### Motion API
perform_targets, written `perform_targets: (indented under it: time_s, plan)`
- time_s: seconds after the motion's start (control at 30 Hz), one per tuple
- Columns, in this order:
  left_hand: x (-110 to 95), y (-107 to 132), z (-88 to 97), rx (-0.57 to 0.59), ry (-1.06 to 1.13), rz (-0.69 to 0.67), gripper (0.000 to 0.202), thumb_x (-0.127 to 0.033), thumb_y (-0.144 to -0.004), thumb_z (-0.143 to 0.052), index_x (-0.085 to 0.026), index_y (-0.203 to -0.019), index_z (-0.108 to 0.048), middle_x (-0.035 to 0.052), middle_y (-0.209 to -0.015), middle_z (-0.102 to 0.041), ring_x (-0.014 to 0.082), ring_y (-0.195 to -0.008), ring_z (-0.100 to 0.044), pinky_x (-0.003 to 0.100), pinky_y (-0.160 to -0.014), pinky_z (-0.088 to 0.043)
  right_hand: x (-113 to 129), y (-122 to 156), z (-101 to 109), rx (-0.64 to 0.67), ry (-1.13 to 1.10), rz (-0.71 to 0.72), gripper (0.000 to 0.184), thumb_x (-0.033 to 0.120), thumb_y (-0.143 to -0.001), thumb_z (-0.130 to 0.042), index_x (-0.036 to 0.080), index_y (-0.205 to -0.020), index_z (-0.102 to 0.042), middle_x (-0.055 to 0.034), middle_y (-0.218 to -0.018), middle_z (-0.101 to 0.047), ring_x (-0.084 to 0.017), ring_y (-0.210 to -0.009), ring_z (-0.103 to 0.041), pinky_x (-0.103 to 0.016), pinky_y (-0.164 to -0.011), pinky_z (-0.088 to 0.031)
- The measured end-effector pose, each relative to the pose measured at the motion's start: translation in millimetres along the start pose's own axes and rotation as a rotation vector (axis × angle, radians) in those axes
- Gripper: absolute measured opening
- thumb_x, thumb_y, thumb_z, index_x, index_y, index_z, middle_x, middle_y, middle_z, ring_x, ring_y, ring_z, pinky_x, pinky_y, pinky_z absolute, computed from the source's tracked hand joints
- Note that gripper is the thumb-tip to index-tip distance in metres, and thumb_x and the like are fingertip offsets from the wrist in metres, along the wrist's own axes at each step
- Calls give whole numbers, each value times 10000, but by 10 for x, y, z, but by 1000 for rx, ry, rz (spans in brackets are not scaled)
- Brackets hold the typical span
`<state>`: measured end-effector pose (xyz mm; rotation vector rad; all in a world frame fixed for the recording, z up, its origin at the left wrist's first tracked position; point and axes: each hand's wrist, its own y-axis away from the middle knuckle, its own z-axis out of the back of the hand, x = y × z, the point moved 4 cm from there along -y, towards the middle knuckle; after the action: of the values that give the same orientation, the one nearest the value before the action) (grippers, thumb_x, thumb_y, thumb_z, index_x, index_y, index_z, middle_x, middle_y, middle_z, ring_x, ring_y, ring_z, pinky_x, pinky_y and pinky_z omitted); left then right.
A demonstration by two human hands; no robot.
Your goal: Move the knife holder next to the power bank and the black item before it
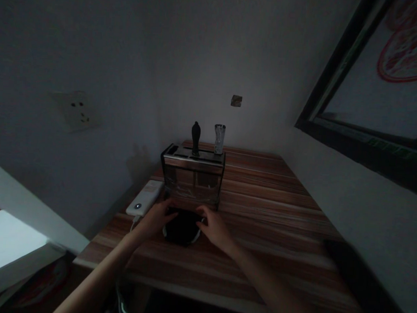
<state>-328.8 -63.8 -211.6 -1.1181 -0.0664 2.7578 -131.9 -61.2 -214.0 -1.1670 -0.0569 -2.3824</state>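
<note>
A small dark object point(182, 226) with a pale edge lies on the wooden table point(261, 208), just in front of a shiny metal knife block point(193, 181). My left hand point(155, 218) rests on the object's left side with fingers curled on its edge. On the object's right side, my right hand point(214, 227) does the same. The room is dim, so what the dark object is stays unclear. A black knife handle point(195, 138) and a pale grey handle point(219, 139) stick up from the block's top.
A white power bank point(144, 198) with a cable lies left of the block near the wall. A wall socket point(78, 110) sits on the left wall. A dark-framed picture point(371, 80) hangs at right. A dark shape point(358, 276) lies along the table's right edge.
</note>
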Motion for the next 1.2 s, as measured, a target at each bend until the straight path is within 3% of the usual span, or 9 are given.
perform_targets:
  time_s: [0.23, 0.67, 0.8, 0.9, 1.0, 1.1, 1.2]
  plan:
    - [74, -5, -1, -44, -118, 29, 201, -229, -726, -568, -197, -914, -506, 22, -819, -625, 210, -780, -599, 287, -700, -420, -41, -27, -79, -10, 163, -20, 431, 132, -724, -592, 268, -1120, -493, -21, -961, -643, -197, -891, -607, -300, -767, -438]
    - [100, -24, -56, -43, -236, 17, 136, -191, -769, -517, -194, -904, -496, 31, -873, -606, 206, -845, -579, 298, -757, -423, -21, -29, -85, -11, 166, 9, 357, 111, -782, -540, 282, -1095, -517, -25, -1095, -606, -195, -997, -575, -316, -821, -425]
    - [39, -12, -2, -81, -303, 1, 157, -182, -769, -515, -178, -926, -516, 72, -957, -580, 235, -906, -550, 343, -815, -402, 21, -26, 31, -47, 140, 28, 319, 212, -782, -586, 261, -1092, -530, -41, -1064, -591, -192, -930, -584, -302, -775, -432]
    - [-217, 0, 78, -134, -339, -33, 158, -203, -806, -482, -168, -955, -523, 106, -1030, -553, 264, -968, -518, 383, -856, -373, 64, -9, 312, -114, 77, 55, 282, 351, -776, -595, 232, -1030, -564, -38, -952, -591, -170, -786, -578, -271, -672, -429]
    - [-730, 52, 28, -107, -207, -194, 159, -251, -875, -404, -188, -931, -539, 72, -952, -595, 215, -889, -559, 325, -803, -412, 53, 55, 652, -149, -62, 86, 231, 398, -845, -474, 200, -835, -594, -8, -744, -582, -141, -677, -538, -240, -606, -395]
    - [-1299, 177, -306, 124, -11, -435, 252, -230, -924, -306, -192, -876, -551, 29, -858, -628, 142, -812, -587, 232, -749, -434, -50, 167, 877, -133, -252, 75, 368, 444, -887, -347, 185, -745, -568, -6, -687, -554, -134, -653, -516, -238, -603, -388]
    - [-1687, 356, -862, 391, -95, -797, 197, -210, -892, -380, -187, -875, -575, 21, -809, -656, 135, -741, -606, 216, -685, -451, -197, 298, 895, -61, -374, 28, 454, 501, -881, -301, 184, -637, -516, 8, -590, -501, -124, -574, -483, -235, -561, -378]
